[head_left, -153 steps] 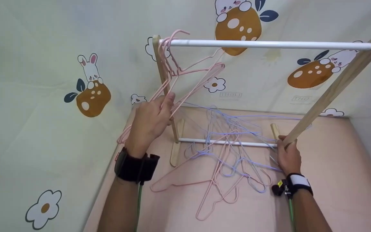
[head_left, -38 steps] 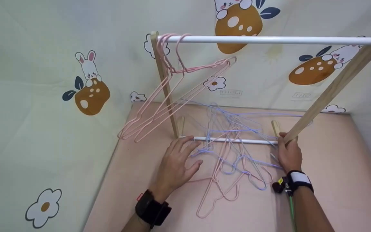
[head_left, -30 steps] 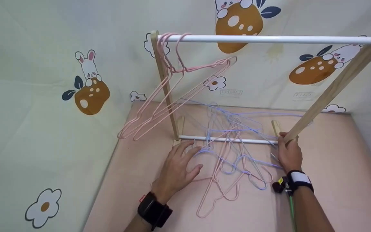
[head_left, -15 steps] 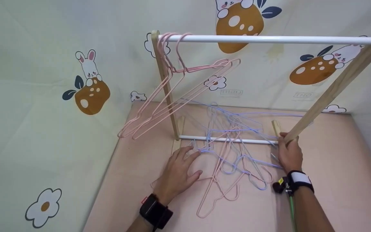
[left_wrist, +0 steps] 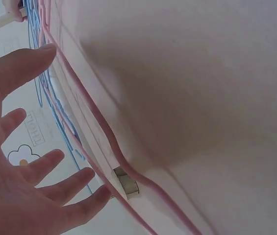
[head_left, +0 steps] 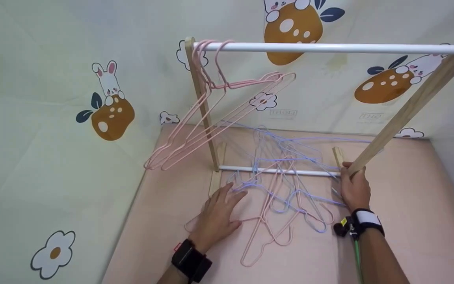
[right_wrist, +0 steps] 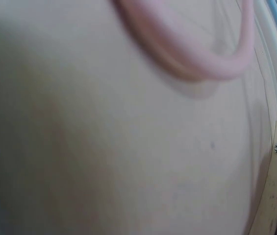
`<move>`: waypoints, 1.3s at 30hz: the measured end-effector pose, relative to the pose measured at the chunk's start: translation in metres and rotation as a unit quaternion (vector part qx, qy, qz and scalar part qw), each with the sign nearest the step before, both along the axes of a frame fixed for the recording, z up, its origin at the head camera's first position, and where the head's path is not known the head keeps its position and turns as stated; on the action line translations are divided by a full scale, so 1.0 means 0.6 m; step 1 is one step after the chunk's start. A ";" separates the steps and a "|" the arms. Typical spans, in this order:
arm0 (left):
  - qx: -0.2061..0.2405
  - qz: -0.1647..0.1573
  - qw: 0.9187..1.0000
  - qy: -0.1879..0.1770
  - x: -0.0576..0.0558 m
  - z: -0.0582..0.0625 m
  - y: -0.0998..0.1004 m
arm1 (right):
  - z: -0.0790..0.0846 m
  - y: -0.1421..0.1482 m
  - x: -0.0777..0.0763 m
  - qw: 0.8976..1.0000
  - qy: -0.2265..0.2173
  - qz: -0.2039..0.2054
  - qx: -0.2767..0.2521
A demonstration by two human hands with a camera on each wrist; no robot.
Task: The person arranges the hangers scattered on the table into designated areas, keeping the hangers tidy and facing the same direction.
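My left hand (head_left: 217,219) reaches low over the pink hangers lying on the surface, fingers spread and holding nothing. In the left wrist view a pink hanger (left_wrist: 99,117) runs close past the thumb. My right hand (head_left: 356,191) grips the foot end of the right wooden post (head_left: 408,108) of a small clothes rack. Several pink hangers (head_left: 246,83) hang by their hooks at the left end of the rack's white top rod (head_left: 329,48). Below, blue hangers (head_left: 264,159) and pink ones lie tangled around the white lower bar (head_left: 313,172). A pink hook (right_wrist: 219,68) shows in the right wrist view.
The rack's left post (head_left: 207,118) stands near the back wall. A pale curtain (head_left: 132,39) printed with rabbits and flowers encloses the pink surface (head_left: 416,221). A wooden foot (head_left: 337,156) sits behind my right hand.
My left hand has let go of a pink hanger, now hanging on the top rod, and come down to the pile, then drawn slightly nearer. The right hand keeps its grip.
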State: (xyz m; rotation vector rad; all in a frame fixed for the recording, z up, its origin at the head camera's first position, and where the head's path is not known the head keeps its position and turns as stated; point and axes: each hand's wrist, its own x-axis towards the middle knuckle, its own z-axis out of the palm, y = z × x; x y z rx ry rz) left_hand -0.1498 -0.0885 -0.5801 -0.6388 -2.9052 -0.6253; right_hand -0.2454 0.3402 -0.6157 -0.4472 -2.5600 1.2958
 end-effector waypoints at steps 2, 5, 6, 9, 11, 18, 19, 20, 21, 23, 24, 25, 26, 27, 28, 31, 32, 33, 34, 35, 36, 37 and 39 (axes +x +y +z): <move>-0.003 0.001 1.000 -0.003 0.001 -0.002 0.000 | 0.000 0.000 0.001 1.000 -0.001 -0.001 -0.001; -0.012 0.004 1.000 -0.010 0.002 -0.006 0.000 | 0.000 0.000 0.004 1.000 -0.002 -0.002 -0.002; -0.015 0.004 1.000 -0.011 0.002 -0.008 0.000 | 0.000 0.000 0.004 1.000 -0.002 -0.001 -0.002; -0.024 0.005 1.000 -0.014 0.003 -0.010 0.000 | -0.001 0.000 0.005 1.000 -0.001 0.000 -0.002; -0.026 0.006 1.000 -0.015 0.003 -0.011 0.000 | -0.002 0.000 0.006 1.000 -0.001 0.000 -0.002; -0.038 0.003 0.999 -0.008 0.006 -0.013 -0.002 | -0.006 0.002 0.008 1.000 -0.003 0.002 -0.004; -0.040 0.002 0.999 -0.005 0.007 -0.014 -0.002 | -0.006 0.002 0.008 1.000 -0.003 0.003 -0.006; -0.040 0.002 0.999 -0.002 0.008 -0.014 -0.003 | -0.006 0.001 0.009 1.000 -0.004 0.003 -0.008; -0.041 0.001 0.999 0.002 0.009 -0.015 -0.003 | -0.005 0.001 0.010 1.000 -0.005 0.003 -0.010; -0.042 -0.001 0.999 0.010 0.010 -0.016 -0.003 | -0.005 0.001 0.011 1.000 -0.008 0.002 -0.013; -0.041 -0.001 0.999 0.012 0.011 -0.016 -0.003 | -0.005 0.001 0.012 1.000 -0.008 0.000 -0.012; -0.041 -0.001 0.999 0.013 0.011 -0.016 -0.003 | -0.004 0.001 0.012 1.000 -0.009 0.000 -0.013; -0.040 -0.001 0.999 0.013 0.011 -0.016 -0.003 | -0.004 0.001 0.012 1.000 -0.011 -0.001 -0.013; -0.041 0.000 0.999 0.012 0.011 -0.016 -0.003 | -0.004 0.001 0.012 1.000 -0.012 -0.002 -0.013; -0.040 0.000 0.999 0.010 0.011 -0.016 -0.003 | -0.003 0.001 0.012 1.000 -0.012 -0.002 -0.013; -0.041 0.000 0.999 0.006 0.011 -0.014 -0.003 | -0.001 0.000 0.012 1.000 -0.012 -0.001 -0.013; -0.042 -0.001 0.999 0.006 0.010 -0.014 -0.003 | 0.000 0.000 0.012 1.000 -0.011 -0.001 -0.013; -0.042 -0.001 0.999 0.007 0.010 -0.013 -0.003 | 0.001 -0.001 0.012 1.000 -0.010 -0.002 -0.013; -0.043 -0.002 0.999 0.008 0.010 -0.012 -0.003 | 0.001 -0.001 0.011 1.000 -0.009 -0.002 -0.013; -0.046 -0.003 0.999 0.010 0.010 -0.011 -0.003 | 0.002 -0.001 0.011 1.000 -0.006 -0.003 -0.012; -0.046 -0.004 0.999 0.011 0.009 -0.010 -0.003 | 0.002 -0.001 0.009 1.000 -0.004 -0.005 -0.012; -0.046 -0.004 0.999 0.012 0.009 -0.009 -0.004 | 0.002 -0.002 0.007 1.000 -0.003 -0.005 -0.012; -0.048 -0.002 0.999 0.016 0.007 -0.005 -0.008 | 0.004 -0.006 -0.001 1.000 0.000 -0.003 -0.013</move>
